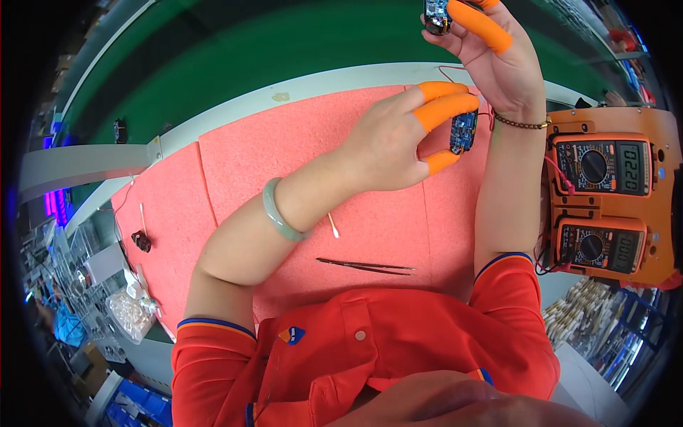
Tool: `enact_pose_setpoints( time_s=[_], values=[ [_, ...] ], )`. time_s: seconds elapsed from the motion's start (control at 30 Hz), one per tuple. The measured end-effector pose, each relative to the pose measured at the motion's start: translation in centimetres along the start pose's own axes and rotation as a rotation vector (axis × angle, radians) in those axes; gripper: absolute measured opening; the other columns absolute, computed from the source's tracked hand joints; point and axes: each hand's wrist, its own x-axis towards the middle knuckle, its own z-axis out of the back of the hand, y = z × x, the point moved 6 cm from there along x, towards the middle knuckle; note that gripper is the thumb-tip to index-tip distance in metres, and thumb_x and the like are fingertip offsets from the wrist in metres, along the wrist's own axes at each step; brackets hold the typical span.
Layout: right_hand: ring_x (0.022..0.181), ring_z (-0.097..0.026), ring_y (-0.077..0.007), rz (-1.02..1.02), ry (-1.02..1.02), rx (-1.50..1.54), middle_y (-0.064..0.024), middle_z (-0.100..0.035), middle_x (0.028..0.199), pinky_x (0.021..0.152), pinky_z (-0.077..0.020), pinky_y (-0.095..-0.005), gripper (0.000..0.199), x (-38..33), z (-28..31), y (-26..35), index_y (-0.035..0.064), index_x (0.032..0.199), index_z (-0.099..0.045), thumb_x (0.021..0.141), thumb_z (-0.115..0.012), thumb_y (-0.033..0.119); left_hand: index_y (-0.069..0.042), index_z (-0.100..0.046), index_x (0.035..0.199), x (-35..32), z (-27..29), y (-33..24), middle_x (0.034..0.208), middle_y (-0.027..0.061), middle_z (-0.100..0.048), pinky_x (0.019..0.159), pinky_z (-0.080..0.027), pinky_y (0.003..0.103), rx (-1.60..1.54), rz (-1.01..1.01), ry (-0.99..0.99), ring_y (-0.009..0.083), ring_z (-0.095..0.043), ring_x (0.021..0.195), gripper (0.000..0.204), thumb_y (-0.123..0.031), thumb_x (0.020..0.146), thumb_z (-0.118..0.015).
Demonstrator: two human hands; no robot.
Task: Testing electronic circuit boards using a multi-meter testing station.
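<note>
Our left hand grips a small rectangular blue circuit board; our right hand pinches another, blue-and-black board. With both held, our handling looks unfinished.

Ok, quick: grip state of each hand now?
Left hand: closed, holding a small blue rectangular circuit board.
Right hand: closed, holding a small blue-and-black circuit board, cut off at the top edge.

Board in left hand, tweezers on mat (multimeters right)
</note>
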Motion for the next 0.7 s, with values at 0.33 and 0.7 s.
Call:
enact_pose_setpoints(
  time_s=[0.33,0.7],
  values=[
    [0.075,-0.057,-0.0175,-0.009,0.051,0.044,-0.0091,-0.055,0.088,0.066,-0.0492,-0.0315,0.020,-0.7,-1.6,0.2,0.0025,0.097,-0.046,0.077,-0.051,-0.001,-0.010,-0.048,0.107,0.1,0.1,-0.3,0.102,0.0079,-0.049,0.072,-0.044,0.032,0.007,-0.022,-0.016,0.0244,-0.051,0.088,0.051,-0.011,0.059,-0.066],
    [0.076,-0.056,-0.0169,-0.025,0.036,0.028,-0.0092,-0.054,0.089,0.066,-0.0477,-0.0300,0.022,-1.0,-2.1,0.1,0.0020,0.098,-0.046,0.077,-0.051,-0.002,-0.007,-0.049,0.107,0.1,0.1,-0.5,0.105,0.0094,-0.049,0.076,-0.043,0.031,0.001,-0.021,0.021,0.0257,-0.050,0.092,0.053,-0.007,0.057,-0.068]
  ],
)
